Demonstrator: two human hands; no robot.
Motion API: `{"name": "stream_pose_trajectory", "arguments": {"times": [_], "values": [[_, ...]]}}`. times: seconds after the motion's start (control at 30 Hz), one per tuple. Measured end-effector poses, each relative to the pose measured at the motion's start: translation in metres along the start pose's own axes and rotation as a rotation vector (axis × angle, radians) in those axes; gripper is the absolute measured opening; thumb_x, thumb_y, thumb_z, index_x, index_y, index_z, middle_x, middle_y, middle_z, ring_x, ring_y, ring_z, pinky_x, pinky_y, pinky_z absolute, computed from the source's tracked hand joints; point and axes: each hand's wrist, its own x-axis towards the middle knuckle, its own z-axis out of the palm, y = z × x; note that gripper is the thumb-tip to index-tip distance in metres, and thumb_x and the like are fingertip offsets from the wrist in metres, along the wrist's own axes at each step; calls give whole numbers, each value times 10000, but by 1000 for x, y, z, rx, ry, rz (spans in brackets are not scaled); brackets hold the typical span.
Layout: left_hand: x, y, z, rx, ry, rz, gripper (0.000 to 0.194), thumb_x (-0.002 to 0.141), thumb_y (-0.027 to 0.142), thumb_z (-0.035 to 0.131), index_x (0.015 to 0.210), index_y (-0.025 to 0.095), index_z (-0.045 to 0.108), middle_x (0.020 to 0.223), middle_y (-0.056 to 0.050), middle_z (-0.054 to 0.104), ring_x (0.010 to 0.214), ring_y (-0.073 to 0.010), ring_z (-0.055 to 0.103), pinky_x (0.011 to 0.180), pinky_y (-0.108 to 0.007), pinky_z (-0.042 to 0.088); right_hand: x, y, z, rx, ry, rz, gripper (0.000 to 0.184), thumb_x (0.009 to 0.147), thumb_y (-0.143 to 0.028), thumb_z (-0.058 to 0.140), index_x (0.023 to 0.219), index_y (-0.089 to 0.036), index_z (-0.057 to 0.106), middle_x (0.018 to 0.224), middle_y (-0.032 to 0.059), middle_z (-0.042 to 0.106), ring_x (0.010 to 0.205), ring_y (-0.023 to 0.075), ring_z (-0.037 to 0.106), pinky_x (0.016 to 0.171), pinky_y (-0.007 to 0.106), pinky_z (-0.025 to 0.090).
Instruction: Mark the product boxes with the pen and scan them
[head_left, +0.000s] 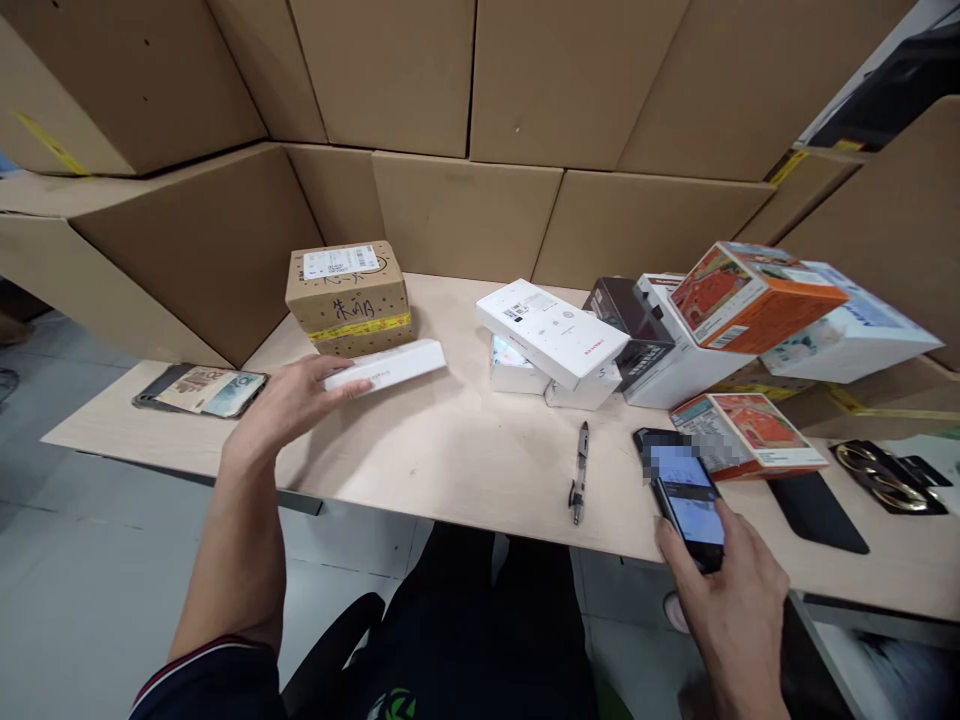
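My left hand (289, 405) reaches over the light wooden table (450, 450) and grips the near end of a long flat white box (390, 366), which lies in front of a small taped cardboard box (349, 297). My right hand (731, 590) holds a black phone (686, 497) with a lit screen over the table's front edge, fingers wrapped round it. A black pen (579, 470) lies between the two hands.
White boxes (555, 335) are stacked mid-table, with colourful orange and white product boxes (750, 295) piled to the right. A flat orange box (750, 432), a black pad (817, 510) and a gold-ringed item (889, 478) lie right. A printed booklet (206, 390) lies left. Large cartons (465, 110) wall the back.
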Motion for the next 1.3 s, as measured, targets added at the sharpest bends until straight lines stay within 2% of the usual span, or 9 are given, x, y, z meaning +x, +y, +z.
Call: {"name": "stream_pose_trajectory", "arguments": {"times": [0.13, 0.3, 0.5, 0.6, 0.73, 0.83, 0.93, 1.1, 1.3], "values": [[16, -15, 0, 79, 266, -60, 624, 807, 756, 579, 1055, 192, 680, 1109, -132, 662, 1078, -349, 623, 966, -454, 493, -3, 2, 4, -49, -16, -2, 909, 873, -791, 380, 1358, -54, 599, 1347, 305, 568, 1281, 455, 529, 1047, 669, 407], [24, -18, 6, 95, 570, -123, 658, 896, 713, 524, 1192, 125, 537, 1218, -191, 547, 1166, -368, 553, 993, -508, 484, -2, -6, -4, -98, 53, -63, 858, 896, -756, 416, 1341, -53, 621, 1395, 321, 536, 1345, 512, 484, 1076, 721, 369], [37, -15, 6, 124, 677, -255, 618, 926, 674, 539, 1185, 113, 525, 1262, -200, 483, 1108, -401, 586, 875, -553, 507, 23, -42, -15, 7, 184, -200, 626, 880, -495, 680, 1405, -163, 595, 1384, 270, 584, 1308, 470, 558, 1064, 670, 460], [35, -15, 13, 75, 801, -115, 579, 945, 646, 539, 1204, 129, 509, 1275, -175, 445, 1197, -396, 524, 889, -520, 483, 46, -71, -5, 101, 198, -311, 586, 898, -427, 686, 1422, -193, 567, 1395, 218, 574, 1268, 396, 594, 1012, 599, 539], [13, -4, 39, -11, 1063, 262, 341, 971, 471, 557, 1105, 158, 546, 1171, -153, 472, 1146, -302, 531, 795, -403, 483, 76, -117, 14, 83, 103, -435, 647, 927, -384, 652, 1512, -199, 448, 1473, 229, 484, 1279, 365, 581, 1011, 561, 554], [-9, 21, 69, -104, 1025, 454, 227, 923, 375, 614, 1028, 175, 586, 1067, -118, 529, 985, -237, 579, 659, -320, 471, 94, -144, 27, 55, 13, -465, 667, 927, -296, 632, 1544, -215, 391, 1556, 232, 392, 1247, 368, 610, 917, 535, 612], [-30, 52, 97, -224, 862, 454, 143, 939, 320, 596, 995, 189, 607, 1005, -80, 597, 820, -165, 584, 611, -273, 456, 107, -159, 39, -22, -48, -493, 600, 913, -192, 617, 1493, -194, 466, 1558, 232, 419, 1263, 401, 607, 889, 551, 621], [-45, 83, 120, -500, 544, 298, 177, 969, 368, 579, 986, 200, 631, 890, -25, 659, 642, -104, 541, 594, -247, 448, 105, -155, 42, 61, 35, -592, 417, 961, -126, 533, 1377, -120, 565, 1437, 226, 580, 1329, 345, 585, 1055, 521, 552], [-37, 71, 108, -1264, 225, -60, 561, 931, 685, 483, 1217, 212, 576, 1022, -72, 702, 691, -142, 666, 608, -278, 555, 56, -132, 28, 322, 121, -763, 553, 939, -121, 612, 1465, -217, 471, 1428, 168, 605, 1324, 252, 604, 1067, 424, 569]]}}
